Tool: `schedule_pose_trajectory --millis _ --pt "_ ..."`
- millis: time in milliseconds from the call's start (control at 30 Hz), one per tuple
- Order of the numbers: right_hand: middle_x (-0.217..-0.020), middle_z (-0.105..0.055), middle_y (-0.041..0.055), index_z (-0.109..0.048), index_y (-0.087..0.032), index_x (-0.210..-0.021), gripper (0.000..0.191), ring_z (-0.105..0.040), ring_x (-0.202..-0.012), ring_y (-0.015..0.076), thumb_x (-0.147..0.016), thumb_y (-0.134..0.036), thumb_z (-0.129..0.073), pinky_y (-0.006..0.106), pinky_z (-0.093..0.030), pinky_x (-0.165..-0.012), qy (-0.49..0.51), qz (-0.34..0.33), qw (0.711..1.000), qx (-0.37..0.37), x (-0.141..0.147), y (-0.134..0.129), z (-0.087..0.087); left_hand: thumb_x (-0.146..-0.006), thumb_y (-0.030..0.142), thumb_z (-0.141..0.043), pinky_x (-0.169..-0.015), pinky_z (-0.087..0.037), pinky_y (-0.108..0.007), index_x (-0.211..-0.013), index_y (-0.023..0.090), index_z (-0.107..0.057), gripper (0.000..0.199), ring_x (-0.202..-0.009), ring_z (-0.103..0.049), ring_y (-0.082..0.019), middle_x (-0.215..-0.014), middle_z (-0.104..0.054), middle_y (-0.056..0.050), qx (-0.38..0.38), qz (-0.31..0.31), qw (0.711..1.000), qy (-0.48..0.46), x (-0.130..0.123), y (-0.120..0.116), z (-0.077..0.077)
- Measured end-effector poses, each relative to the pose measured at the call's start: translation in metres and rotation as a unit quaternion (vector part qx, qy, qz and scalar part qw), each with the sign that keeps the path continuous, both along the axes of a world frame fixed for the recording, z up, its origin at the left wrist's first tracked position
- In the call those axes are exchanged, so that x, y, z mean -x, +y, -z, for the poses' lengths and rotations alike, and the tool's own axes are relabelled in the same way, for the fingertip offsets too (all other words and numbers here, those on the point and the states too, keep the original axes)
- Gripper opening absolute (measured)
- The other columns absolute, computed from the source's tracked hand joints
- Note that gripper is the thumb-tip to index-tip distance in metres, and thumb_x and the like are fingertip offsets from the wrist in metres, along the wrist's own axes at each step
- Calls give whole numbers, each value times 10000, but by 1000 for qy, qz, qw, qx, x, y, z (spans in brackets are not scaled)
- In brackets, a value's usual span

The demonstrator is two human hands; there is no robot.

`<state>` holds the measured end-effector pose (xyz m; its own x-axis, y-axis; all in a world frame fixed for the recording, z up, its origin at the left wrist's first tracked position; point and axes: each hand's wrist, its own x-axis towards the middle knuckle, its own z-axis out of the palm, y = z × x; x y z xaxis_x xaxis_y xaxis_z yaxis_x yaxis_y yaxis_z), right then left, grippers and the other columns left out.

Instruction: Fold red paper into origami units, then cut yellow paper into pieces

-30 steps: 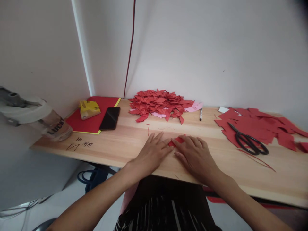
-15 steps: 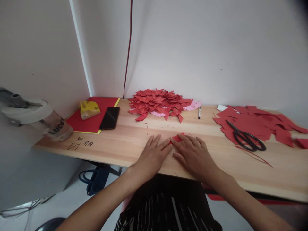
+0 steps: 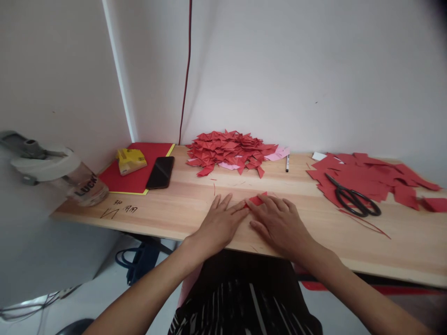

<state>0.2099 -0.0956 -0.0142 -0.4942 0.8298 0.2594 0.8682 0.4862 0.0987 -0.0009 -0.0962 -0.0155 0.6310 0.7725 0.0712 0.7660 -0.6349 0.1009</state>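
Observation:
A small piece of red paper [image 3: 257, 200] lies flat on the wooden table, partly covered by my fingers. My right hand [image 3: 281, 221] rests over its right and near side, fingers stretched out and pressing down. At the paper's left corner, my left hand [image 3: 220, 223] touches with its index finger, while its other fingers lie spread on the wood. Behind the hands is a heap of folded red paper pieces [image 3: 230, 149], with some pink paper [image 3: 278, 153] among them. How the small piece is folded underneath is hidden.
Black-handled scissors [image 3: 354, 200] lie on loose red paper sheets [image 3: 370, 174] at right. A marker [image 3: 287, 164] lies near the heap. Leftward are a phone [image 3: 160, 172], a yellow packet [image 3: 131, 161] on a red folder [image 3: 122, 184], and a clear bottle [image 3: 85, 186] at the edge.
The view has shifted slightly. Both hands stay nearly in the same place on the red paper.

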Motion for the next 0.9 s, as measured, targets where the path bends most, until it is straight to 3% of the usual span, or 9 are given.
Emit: schedule_pose_trajectory --millis 200,367,533,633,733,900 --pt "-1332 -592 153 -594 -149 -1314 445 -526 -1183 339 -958 -384 -467 499 -354 -976 -1 33 999 -12 1 -3 1 -972 185 -368 -1144 -223 -621 -1405 253 -479 452 -1459 -242 -341 -1515 -431 -38 -37 -5 999 24 1 5 -4" --pt "-1200 -647 151 -629 -151 -1248 389 -589 -995 320 -940 -355 -508 470 -404 -843 -8 61 998 -20 5 -17 -3 -957 135 -373 -1141 -228 -646 -1352 207 -531 432 -1430 -288 -379 -1472 -484 -50 -92 -24 995 31 -4 11 -4" --pt "-1157 -662 143 -646 -157 -1199 362 -602 -950 296 -916 -363 -553 436 -420 -783 13 42 999 -12 5 -34 -7 -921 85 -421 -1139 -268 -618 -1310 190 -563 428 -1441 -285 -351 -1469 -484 -70 -105 -7 993 46 -5 25 -9" --pt "-1283 -630 144 -611 -161 -1264 383 -584 -1090 312 -947 -340 -492 452 -417 -841 26 38 999 -22 5 -32 -8 -927 76 -394 -1149 -302 -555 -1324 174 -556 440 -1441 -300 -313 -1479 -474 -70 -105 20 992 63 -7 28 -9" --pt "-1447 -517 132 -513 -122 -1385 466 -463 -1313 296 -981 -331 -412 474 -363 -995 37 5 999 -28 10 -22 -3 -950 105 -367 -1156 -316 -509 -1346 137 -541 434 -1423 -342 -299 -1459 -496 -86 -117 29 990 78 -10 28 -7" --pt "-1475 -475 113 -471 -87 -1423 533 -429 -1369 262 -983 -377 -389 476 -284 -1114 38 -11 999 32 22 -9 11 -961 147 -371 -1164 -309 -482 -1366 82 -517 436 -1405 -368 -305 -1421 -531 -111 -130 33 987 92 -13 27 -5"
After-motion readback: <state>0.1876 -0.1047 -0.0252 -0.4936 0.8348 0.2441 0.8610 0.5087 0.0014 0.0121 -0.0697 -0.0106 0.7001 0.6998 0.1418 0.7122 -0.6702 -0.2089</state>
